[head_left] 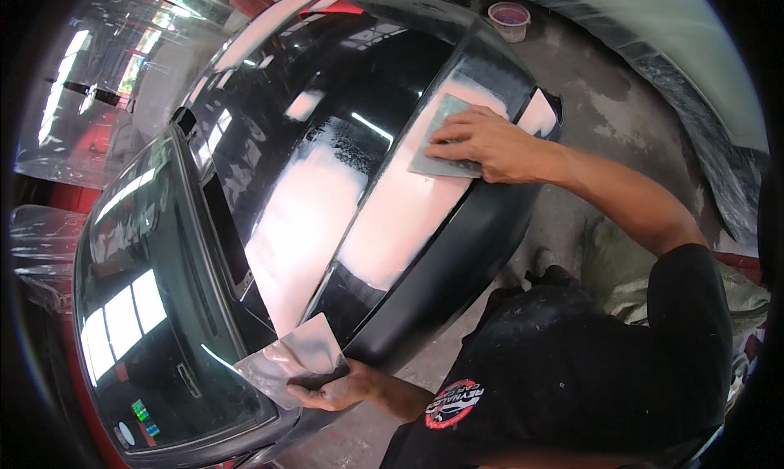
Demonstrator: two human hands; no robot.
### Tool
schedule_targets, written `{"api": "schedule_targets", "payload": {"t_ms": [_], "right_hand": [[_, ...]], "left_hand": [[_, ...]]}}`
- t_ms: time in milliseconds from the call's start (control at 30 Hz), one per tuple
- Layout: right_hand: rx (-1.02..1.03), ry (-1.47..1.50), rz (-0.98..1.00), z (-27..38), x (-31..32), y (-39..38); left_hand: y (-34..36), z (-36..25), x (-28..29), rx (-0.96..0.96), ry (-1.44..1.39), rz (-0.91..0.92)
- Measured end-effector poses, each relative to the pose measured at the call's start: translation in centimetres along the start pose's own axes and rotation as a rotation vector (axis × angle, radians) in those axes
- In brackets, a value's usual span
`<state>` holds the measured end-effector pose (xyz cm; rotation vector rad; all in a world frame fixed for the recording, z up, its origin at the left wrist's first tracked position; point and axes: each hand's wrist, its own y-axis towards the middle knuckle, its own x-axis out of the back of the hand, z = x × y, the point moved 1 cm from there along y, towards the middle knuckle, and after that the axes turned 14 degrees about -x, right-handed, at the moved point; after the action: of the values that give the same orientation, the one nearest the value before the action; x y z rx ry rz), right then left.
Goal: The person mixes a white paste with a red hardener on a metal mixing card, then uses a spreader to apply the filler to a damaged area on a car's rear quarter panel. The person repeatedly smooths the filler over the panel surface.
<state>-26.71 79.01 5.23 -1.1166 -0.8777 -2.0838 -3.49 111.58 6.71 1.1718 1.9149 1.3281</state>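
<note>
A black car body with broad patches of pale pink filler (396, 224) fills the middle of the view. At its right side, my right hand (494, 146) holds a thin grey rectangular sheet (449, 154) flat against a pink patch. My fingers are spread across the sheet. Lower down, near the rear glass corner, my left hand (331, 390) grips a thin flat plate (290, 356) by its edge, thumb on top. The plate is smooth, with pinkish and grey tones on its face. Its far edge overlaps the car's pillar and glass in view.
A sloping dark car window (147, 305) with bright reflections is at the left. A pink bucket (509, 21) stands on the grey floor beyond the car. Plastic-covered surfaces (694, 60) curve along the right, and clear plastic sheeting (98, 77) hangs at the upper left.
</note>
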Motion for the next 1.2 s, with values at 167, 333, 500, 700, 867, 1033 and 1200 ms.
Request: {"api": "schedule_targets", "payload": {"t_ms": [167, 333, 500, 700, 867, 1033, 1200], "right_hand": [[0.011, 0.051, 0.043, -0.1, 2.6, -4.0], [-0.045, 0.187, -0.257, 3.6, 6.7, -4.2], [0.276, 0.022, -0.246, 11.1, 5.4, -5.5], [0.266, 0.113, -0.164, 13.7, 3.5, -5.3], [0.295, 0.19, -0.088, 13.7, 2.3, -5.1], [0.378, 0.097, 0.115, 10.5, 4.2, -6.1], [0.079, -0.091, -0.116, 3.2, 7.0, -2.8]], "left_hand": [[1.2, -2.1, -0.7, 0.213, -0.334, 0.022], [1.4, -5.2, -2.6, 0.762, -1.116, 0.262], [0.5, -7.4, -3.9, 0.757, -1.182, 0.384], [-0.3, -10.6, -3.1, 0.549, -1.156, 0.454], [-2.1, -12.8, -3.1, 0.457, -1.161, 0.41], [-1.3, -10.6, -1.8, -0.656, 0.088, 0.426], [1.0, -2.3, -1.0, 0.041, -0.11, -0.379]]}}
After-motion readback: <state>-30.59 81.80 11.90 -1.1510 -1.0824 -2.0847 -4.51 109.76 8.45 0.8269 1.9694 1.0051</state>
